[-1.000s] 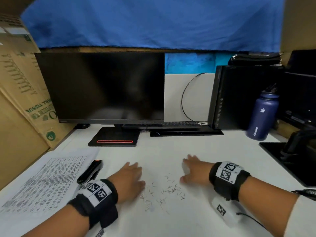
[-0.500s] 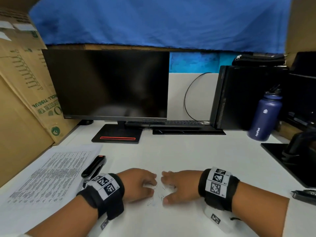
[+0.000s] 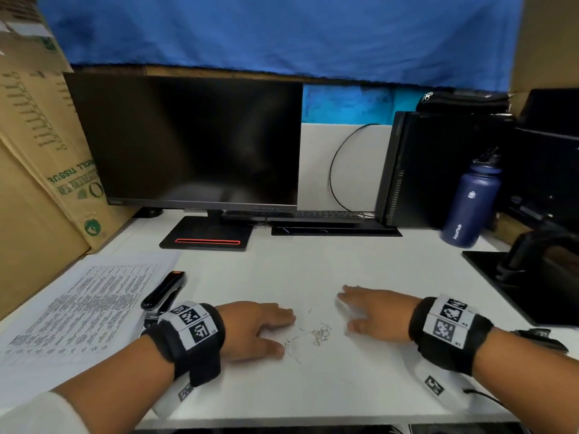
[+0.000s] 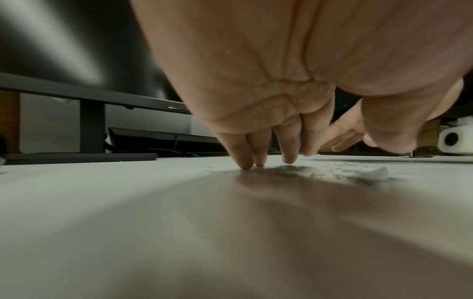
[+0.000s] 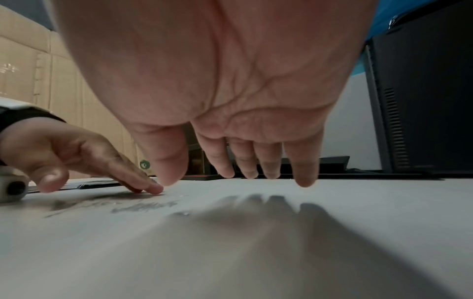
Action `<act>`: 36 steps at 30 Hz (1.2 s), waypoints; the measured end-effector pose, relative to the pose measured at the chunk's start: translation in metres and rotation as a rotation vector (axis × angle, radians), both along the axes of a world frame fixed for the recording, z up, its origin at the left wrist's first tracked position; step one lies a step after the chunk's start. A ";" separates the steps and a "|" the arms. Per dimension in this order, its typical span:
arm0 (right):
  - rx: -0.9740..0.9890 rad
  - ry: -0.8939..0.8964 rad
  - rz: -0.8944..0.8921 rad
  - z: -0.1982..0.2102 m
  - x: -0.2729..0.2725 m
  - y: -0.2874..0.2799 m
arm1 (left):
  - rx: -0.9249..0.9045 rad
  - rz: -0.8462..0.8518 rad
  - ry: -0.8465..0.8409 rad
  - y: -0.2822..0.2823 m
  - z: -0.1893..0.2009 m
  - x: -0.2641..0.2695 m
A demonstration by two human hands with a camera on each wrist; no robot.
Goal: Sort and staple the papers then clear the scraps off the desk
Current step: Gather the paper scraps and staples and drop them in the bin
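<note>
Pulled apart after meeting | left hand [image 3: 253, 327] and right hand [image 3: 374, 313] flat, fingers spread, holding nothing | scraps [image 3: 313, 335] heaped between | pickup pending

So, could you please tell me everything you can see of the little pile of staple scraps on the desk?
The staple scraps are thin, bent, silvery wire bits, metal by their look, lying flat on the white desk. Most sit tangled in a loose heap, with stray pieces trailing toward the left hand and one above the heap. They lie between both hands. The left thumb seems to reach the nearest strays, though contact is unclear; the right hand stays apart from them. The wrist views blur them.
</note>
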State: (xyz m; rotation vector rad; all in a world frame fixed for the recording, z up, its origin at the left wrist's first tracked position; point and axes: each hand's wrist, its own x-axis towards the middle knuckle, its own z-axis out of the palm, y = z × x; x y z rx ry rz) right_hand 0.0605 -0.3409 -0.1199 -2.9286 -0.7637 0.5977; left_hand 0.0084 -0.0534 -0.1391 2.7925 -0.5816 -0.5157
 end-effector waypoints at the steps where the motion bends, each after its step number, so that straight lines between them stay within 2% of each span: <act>1: -0.020 0.029 0.020 -0.001 -0.004 0.005 | 0.007 -0.018 0.005 -0.004 0.000 0.000; 5: -0.081 0.106 0.100 -0.003 -0.027 0.035 | 0.024 -0.077 -0.018 -0.016 -0.001 -0.002; 9: -0.049 0.129 0.205 -0.008 -0.034 0.041 | -0.031 -0.084 -0.059 -0.008 0.003 -0.006; 11: -0.035 0.145 0.224 -0.007 -0.035 0.032 | -0.039 -0.059 -0.057 0.002 0.007 -0.010; 13: -0.005 0.154 0.219 -0.001 -0.038 0.019 | -0.067 0.050 -0.033 0.018 0.012 -0.013; 17: -0.036 0.058 0.066 0.015 -0.030 -0.012 | -0.064 0.296 -0.154 0.050 0.019 -0.011; 19: -0.091 -0.015 -0.066 0.020 -0.022 -0.020 | 0.051 0.403 -0.144 0.052 0.026 -0.012; 21: -0.134 -0.032 -0.168 0.020 -0.018 -0.019 | 0.242 0.460 -0.067 0.041 0.030 -0.012; 22: -0.140 -0.017 -0.191 0.019 -0.017 -0.015 | 0.283 0.462 -0.027 0.034 0.030 -0.013; 25: -0.085 0.022 -0.195 0.013 -0.018 0.003 | 0.251 0.371 0.030 0.009 0.029 -0.015; 29: -0.007 0.070 -0.073 0.005 -0.027 0.030 | 0.174 0.198 -0.012 -0.013 0.022 -0.019; 33: -0.117 -0.034 0.113 -0.004 -0.034 0.040 | 0.117 0.122 -0.017 -0.021 0.018 -0.023; 36: -0.122 -0.102 0.145 -0.012 -0.033 0.041 | 0.096 0.088 -0.094 -0.022 0.018 -0.026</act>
